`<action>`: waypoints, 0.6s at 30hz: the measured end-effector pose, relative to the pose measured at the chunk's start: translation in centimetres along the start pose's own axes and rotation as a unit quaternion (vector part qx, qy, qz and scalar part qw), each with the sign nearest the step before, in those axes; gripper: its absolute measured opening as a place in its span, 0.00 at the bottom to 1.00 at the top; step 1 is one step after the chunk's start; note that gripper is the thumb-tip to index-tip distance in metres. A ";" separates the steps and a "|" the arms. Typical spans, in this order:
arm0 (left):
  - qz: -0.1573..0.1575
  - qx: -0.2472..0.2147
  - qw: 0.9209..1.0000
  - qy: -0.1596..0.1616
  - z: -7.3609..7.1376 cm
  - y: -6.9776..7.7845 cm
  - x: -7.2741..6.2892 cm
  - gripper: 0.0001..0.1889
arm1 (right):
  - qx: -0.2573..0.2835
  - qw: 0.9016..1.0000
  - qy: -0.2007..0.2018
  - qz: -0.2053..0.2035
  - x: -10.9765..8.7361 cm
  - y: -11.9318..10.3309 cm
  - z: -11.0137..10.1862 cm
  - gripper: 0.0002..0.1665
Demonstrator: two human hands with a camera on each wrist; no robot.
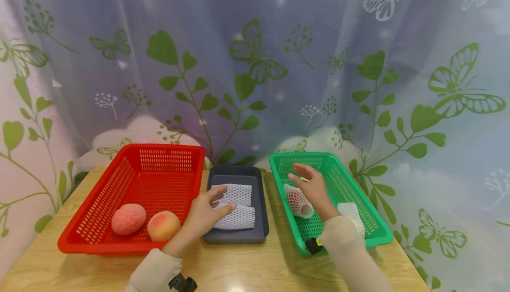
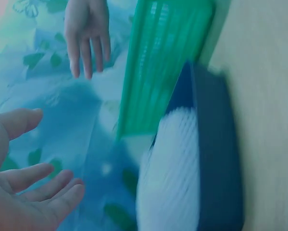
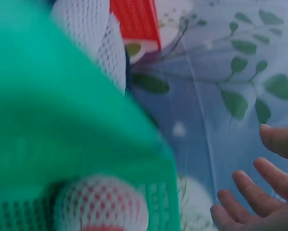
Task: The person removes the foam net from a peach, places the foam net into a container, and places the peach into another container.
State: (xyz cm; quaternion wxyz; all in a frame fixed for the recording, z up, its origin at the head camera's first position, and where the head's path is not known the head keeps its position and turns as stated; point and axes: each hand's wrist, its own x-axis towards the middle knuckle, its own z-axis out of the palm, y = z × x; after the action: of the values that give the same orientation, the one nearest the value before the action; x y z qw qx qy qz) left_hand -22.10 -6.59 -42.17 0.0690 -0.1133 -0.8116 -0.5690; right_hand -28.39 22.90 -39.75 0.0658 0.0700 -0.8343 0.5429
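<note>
My left hand (image 1: pixel 204 212) hovers over the left side of a dark grey tray (image 1: pixel 236 240), its fingers spread and nothing between them. Two white foam fruit nets (image 1: pixel 237 217) lie in that tray, close by the fingertips. Above the green basket (image 1: pixel 338 168) is my right hand (image 1: pixel 314 191), fingers extended and holding nothing. A reddish peach (image 1: pixel 295 197) in a white foam net sits in this basket, below and left of that hand. Another white foam net (image 1: pixel 350 214) lies at the basket's right side, partly hidden by the sleeve.
On the left stands a red basket (image 1: pixel 199 152) holding a pink, rough-skinned fruit (image 1: pixel 129 219) and a yellow-red peach (image 1: pixel 164 226). All three containers stand on a wooden table (image 1: pixel 223 265). A curtain (image 1: pixel 255 62) with leaves and butterflies hangs right behind them.
</note>
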 end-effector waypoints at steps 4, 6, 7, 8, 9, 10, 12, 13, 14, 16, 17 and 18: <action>-0.023 -0.078 0.997 -0.014 3.3 0.0 -0.1 0.29 | -0.005 1.000 -0.016 0.021 0.7 1.1 -1.5 0.30; -0.043 -0.108 0.993 -0.029 5.0 -0.1 -0.2 0.31 | -0.010 0.999 -0.027 0.034 0.9 1.7 -2.1 0.30; -0.052 -0.121 0.991 -0.038 5.8 -0.1 -0.3 0.31 | -0.010 0.999 -0.033 0.037 1.1 1.9 -2.3 0.31; -0.062 -0.133 0.988 -0.049 6.5 0.0 -0.4 0.32 | -0.014 0.998 -0.039 0.040 1.2 2.2 -2.6 0.31; -0.071 -0.144 0.985 -0.059 7.3 0.0 -0.6 0.33 | -0.015 0.998 -0.044 0.043 1.4 2.5 -2.8 0.31; -0.075 -0.153 0.983 -0.067 8.1 0.0 -0.7 0.33 | -0.018 0.998 -0.052 0.042 1.5 2.8 -2.9 0.31; -0.087 -0.171 0.978 -0.080 9.5 0.2 -1.0 0.34 | -0.026 0.996 -0.068 0.042 1.8 3.3 -3.2 0.31; -0.091 -0.179 0.976 -0.085 10.2 0.2 -1.1 0.34 | -0.030 0.996 -0.078 0.044 2.0 3.6 -3.3 0.31; -0.095 -0.189 0.973 -0.090 10.9 0.2 -1.3 0.34 | -0.035 0.994 -0.089 0.047 2.1 3.8 -3.4 0.31; -0.107 -0.213 0.966 -0.097 12.2 0.3 -1.6 0.35 | -0.047 0.991 -0.115 0.052 2.4 4.3 -3.5 0.31; -0.115 -0.227 0.962 -0.098 12.8 0.4 -1.8 0.35 | -0.051 0.989 -0.125 0.054 2.5 4.5 -3.5 0.31; -0.123 -0.242 0.957 -0.099 13.3 0.4 -1.9 0.34 | -0.056 0.988 -0.134 0.057 2.5 4.8 -3.5 0.31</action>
State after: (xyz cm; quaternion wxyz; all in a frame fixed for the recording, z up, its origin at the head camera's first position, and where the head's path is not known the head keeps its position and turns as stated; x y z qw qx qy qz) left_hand -19.88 5.87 -46.80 -0.1119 -0.0821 -0.6598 -0.7385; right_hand -31.65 27.91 -42.13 -0.0742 0.0906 -0.8672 0.4840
